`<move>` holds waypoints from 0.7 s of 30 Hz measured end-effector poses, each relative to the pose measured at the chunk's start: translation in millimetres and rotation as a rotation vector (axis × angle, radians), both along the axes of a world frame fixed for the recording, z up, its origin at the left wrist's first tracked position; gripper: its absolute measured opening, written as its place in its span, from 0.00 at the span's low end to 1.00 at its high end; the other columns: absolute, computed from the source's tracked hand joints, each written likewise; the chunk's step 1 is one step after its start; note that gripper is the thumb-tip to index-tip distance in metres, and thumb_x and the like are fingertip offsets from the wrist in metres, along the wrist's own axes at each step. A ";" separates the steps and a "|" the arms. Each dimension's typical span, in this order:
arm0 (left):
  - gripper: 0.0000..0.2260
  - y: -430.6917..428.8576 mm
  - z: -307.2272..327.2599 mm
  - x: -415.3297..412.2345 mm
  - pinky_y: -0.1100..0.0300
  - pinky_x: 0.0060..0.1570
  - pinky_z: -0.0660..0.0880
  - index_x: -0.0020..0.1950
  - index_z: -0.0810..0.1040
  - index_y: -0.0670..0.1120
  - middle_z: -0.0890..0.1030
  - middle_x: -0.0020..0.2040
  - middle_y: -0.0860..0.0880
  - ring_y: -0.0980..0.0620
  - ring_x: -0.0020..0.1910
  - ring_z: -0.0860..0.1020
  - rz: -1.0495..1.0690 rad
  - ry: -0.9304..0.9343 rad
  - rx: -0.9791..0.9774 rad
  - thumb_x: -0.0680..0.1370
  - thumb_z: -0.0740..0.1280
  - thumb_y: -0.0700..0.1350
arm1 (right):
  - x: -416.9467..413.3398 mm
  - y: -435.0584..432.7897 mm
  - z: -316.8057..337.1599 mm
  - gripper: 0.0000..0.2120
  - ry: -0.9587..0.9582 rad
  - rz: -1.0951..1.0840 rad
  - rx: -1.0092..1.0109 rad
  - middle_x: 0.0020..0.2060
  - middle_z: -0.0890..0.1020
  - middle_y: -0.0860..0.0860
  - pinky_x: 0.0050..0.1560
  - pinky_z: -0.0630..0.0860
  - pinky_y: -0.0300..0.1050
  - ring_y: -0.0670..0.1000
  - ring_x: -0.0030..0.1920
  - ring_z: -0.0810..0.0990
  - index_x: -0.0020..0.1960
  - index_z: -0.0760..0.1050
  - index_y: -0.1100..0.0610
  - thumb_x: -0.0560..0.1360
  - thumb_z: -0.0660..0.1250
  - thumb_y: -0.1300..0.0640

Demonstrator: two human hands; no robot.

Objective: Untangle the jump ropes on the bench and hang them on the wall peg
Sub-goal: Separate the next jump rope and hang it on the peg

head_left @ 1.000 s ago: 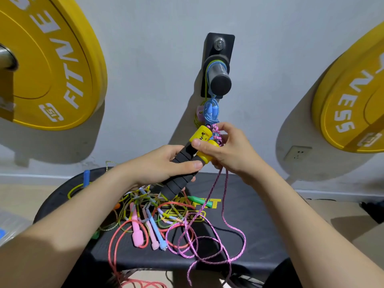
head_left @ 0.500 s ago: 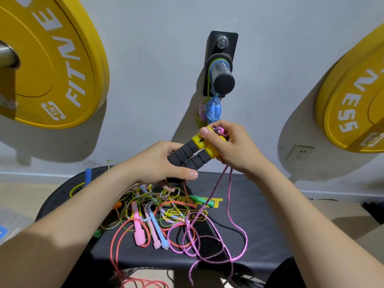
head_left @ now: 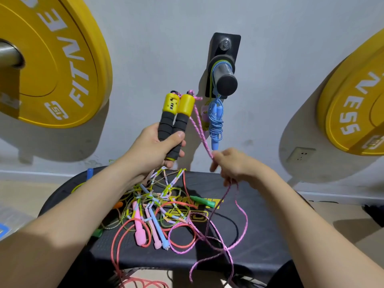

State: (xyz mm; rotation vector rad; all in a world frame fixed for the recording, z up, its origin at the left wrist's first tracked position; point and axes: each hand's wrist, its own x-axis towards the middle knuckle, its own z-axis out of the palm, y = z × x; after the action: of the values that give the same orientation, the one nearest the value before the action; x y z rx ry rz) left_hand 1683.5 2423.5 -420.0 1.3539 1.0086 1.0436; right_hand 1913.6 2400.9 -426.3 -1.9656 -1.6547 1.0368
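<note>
left grip [head_left: 154, 150] closed round both yellow-and-black handles [head_left: 175, 119], held upright just left of the wall peg [head_left: 223, 76]. right grip [head_left: 234, 165] pinched shut on the pink cord [head_left: 200, 129] running down from the handle tops; its slack still loops over the desk [head_left: 259, 225] beside the tangled pile [head_left: 158, 206]. looks like this rope is freed, gathering step. next: coil slack, hook it on the peg next to the blue rope [head_left: 216, 121] already hanging there.
</note>
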 end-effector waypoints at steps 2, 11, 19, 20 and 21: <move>0.07 5.0 -6.2 -4.7 0.59 0.25 0.74 0.59 0.77 0.42 0.85 0.44 0.41 0.52 0.31 0.82 0.023 0.149 0.030 0.84 0.69 0.44 | -7.0 -6.1 -0.3 0.23 -0.230 0.052 -0.067 0.27 0.74 0.53 0.25 0.68 0.38 0.55 0.24 0.77 0.40 0.76 0.60 0.86 0.59 0.47; 0.13 3.6 -24.6 -0.1 0.57 0.32 0.78 0.53 0.72 0.52 0.80 0.43 0.49 0.50 0.36 0.81 -0.270 0.917 0.139 0.74 0.75 0.46 | -39.5 -25.1 11.9 0.05 -0.259 0.453 0.382 0.47 0.83 0.54 0.51 0.75 0.55 0.56 0.48 0.78 0.50 0.76 0.57 0.83 0.62 0.60; 0.24 -4.0 -19.5 2.2 0.50 0.48 0.83 0.59 0.79 0.50 0.84 0.53 0.51 0.51 0.48 0.83 -0.527 0.815 0.067 0.70 0.82 0.57 | -32.4 -18.4 11.2 0.03 -0.145 0.526 0.412 0.42 0.86 0.47 0.50 0.81 0.48 0.49 0.44 0.84 0.50 0.83 0.57 0.82 0.70 0.61; 0.20 -4.2 -19.7 3.6 0.52 0.41 0.81 0.57 0.80 0.48 0.83 0.47 0.51 0.52 0.41 0.81 -0.505 0.789 0.059 0.73 0.79 0.57 | -32.4 -18.1 10.7 0.03 -0.134 0.523 0.422 0.41 0.87 0.47 0.49 0.81 0.47 0.48 0.43 0.84 0.50 0.83 0.56 0.81 0.71 0.61; 0.16 -3.4 -20.2 4.3 0.54 0.35 0.78 0.54 0.79 0.47 0.80 0.42 0.49 0.51 0.35 0.78 -0.479 0.797 0.060 0.75 0.76 0.56 | -32.5 -18.1 10.6 0.02 -0.123 0.521 0.427 0.40 0.87 0.46 0.48 0.81 0.46 0.47 0.42 0.84 0.49 0.83 0.56 0.80 0.72 0.60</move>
State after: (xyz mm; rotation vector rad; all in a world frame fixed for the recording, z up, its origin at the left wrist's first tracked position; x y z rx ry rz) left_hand 1687.8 2420.1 -440.2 1.9982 1.1220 0.1515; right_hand 1881.1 2382.8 -415.7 -1.3784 -2.3021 0.6426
